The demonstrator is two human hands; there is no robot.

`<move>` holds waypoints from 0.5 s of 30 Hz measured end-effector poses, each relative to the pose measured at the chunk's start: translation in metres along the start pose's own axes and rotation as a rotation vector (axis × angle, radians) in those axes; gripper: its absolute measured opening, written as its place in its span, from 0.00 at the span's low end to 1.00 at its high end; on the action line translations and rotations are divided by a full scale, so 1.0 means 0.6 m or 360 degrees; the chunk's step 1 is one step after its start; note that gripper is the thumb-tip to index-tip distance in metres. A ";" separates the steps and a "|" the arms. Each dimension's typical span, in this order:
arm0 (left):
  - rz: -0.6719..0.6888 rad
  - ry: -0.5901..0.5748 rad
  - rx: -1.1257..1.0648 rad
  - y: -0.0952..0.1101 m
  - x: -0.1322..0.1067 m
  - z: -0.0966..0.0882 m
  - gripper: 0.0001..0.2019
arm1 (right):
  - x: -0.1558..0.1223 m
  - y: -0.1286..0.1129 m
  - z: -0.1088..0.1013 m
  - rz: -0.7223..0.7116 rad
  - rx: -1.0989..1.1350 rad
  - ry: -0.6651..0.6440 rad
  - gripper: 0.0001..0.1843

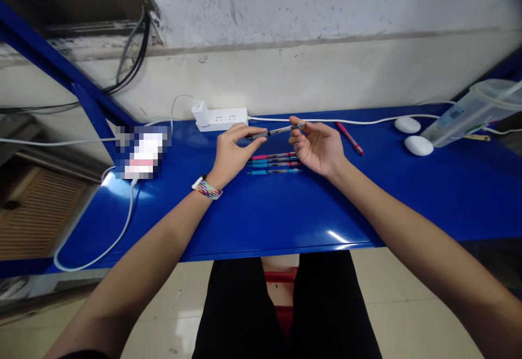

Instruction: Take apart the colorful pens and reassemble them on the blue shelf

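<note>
Head view, held pen: one clear-barrelled pen [279, 130] with dark ends, raised above the counter [244, 223] and slightly tilted, between your two hands.
Left hand: your left hand [231, 152] has its fingers narrowed, thumb and fingertips pinching the pen's left end.
Right hand: your right hand [320, 147], palm turned up, has its fingers holding the pen's right end.
Pen row: at least four pens [267, 172], pink and blue, lying side by side just below your hands; your right hand partly hides the upper ones, so the exact count is unclear.
Lone pen: one pinkish-red pen [349, 138], lying to the right of your right hand.
Power: one white power strip [224, 119] with one charger [199, 114] plugged in.
Right side: two white rounded cases [419, 145] near one tilted translucent plastic container [460, 117].
Wrist: one watch with a multicoloured band [207, 188], on your left.
</note>
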State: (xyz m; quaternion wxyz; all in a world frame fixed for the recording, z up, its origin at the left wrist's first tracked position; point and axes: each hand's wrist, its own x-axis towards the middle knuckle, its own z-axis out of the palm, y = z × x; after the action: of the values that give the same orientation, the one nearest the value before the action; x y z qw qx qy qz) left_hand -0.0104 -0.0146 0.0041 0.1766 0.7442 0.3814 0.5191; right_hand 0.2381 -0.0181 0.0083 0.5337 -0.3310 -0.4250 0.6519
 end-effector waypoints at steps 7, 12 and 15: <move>0.0006 0.0004 -0.0030 0.000 -0.001 0.001 0.08 | -0.004 -0.003 0.005 -0.0027 0.0064 0.0058 0.16; -0.0023 -0.0003 -0.0007 0.006 -0.001 0.000 0.08 | -0.006 -0.005 0.005 -0.0081 -0.0116 0.0013 0.21; -0.0032 0.0006 -0.0022 0.006 0.000 0.000 0.08 | -0.005 -0.005 0.008 -0.0100 -0.0174 0.0034 0.17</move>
State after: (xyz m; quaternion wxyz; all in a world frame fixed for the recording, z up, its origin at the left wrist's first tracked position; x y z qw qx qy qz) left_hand -0.0088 -0.0171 0.0064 0.1861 0.7381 0.3857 0.5214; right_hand 0.2359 -0.0216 0.0130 0.5395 -0.3531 -0.4644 0.6072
